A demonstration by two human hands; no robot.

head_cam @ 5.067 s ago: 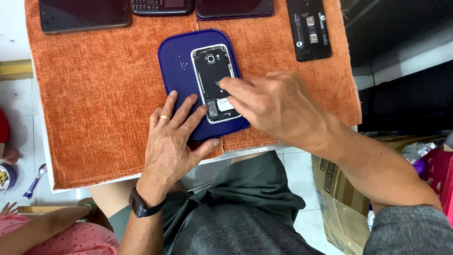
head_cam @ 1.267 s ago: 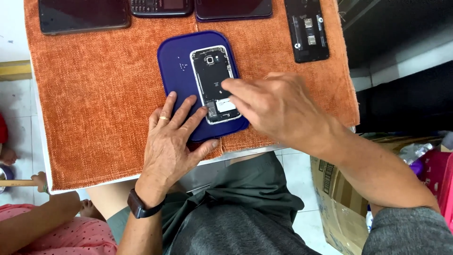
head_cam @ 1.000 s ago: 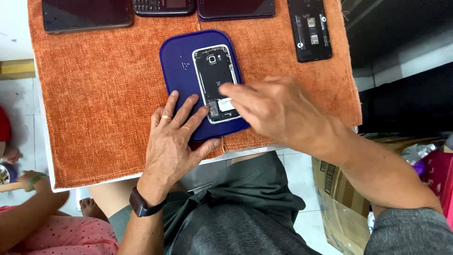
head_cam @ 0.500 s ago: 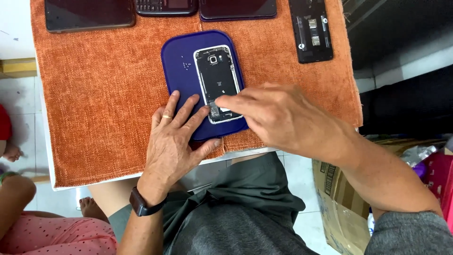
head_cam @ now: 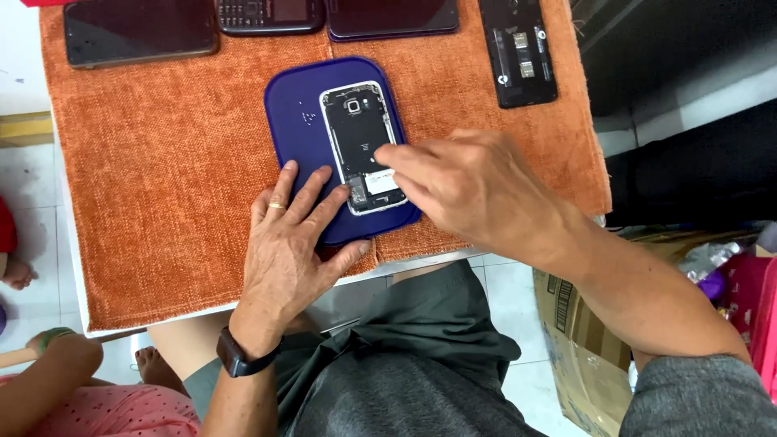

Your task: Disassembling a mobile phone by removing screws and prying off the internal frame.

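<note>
1. Fingers (head_cam: 303, 194) of the left hand (head_cam: 287, 247) lie spread and flat, palm down, pressing the near left part of a dark blue mat (head_cam: 303, 121); a ring sits on one finger and a dark watch (head_cam: 243, 356) on the wrist.
2. That blue mat works as a shallow tray on the orange cloth (head_cam: 162, 186) that covers the surface, and the only thing in it is an opened phone (head_cam: 360, 142) with its back cover off.
3. Phone lies flat, inner side up, long axis running away from the person with a slight tilt; the camera end points to the far edge, the near end lies towards the person.
4. Its body shows a silver rim, black inner parts, a small round camera lens near the top and a white label near the bottom.
5. Right hand (head_cam: 473, 190) reaches in from the right, fingers drawn close together, tips touching the phone's near right part beside the white label; whether they pinch anything I cannot tell.
6. Along the far edge of the cloth lie three dark phones, and farther right a black back panel (head_cam: 518, 53).
7. At far right, off the surface, stands a cardboard box (head_cam: 575, 324).
</note>
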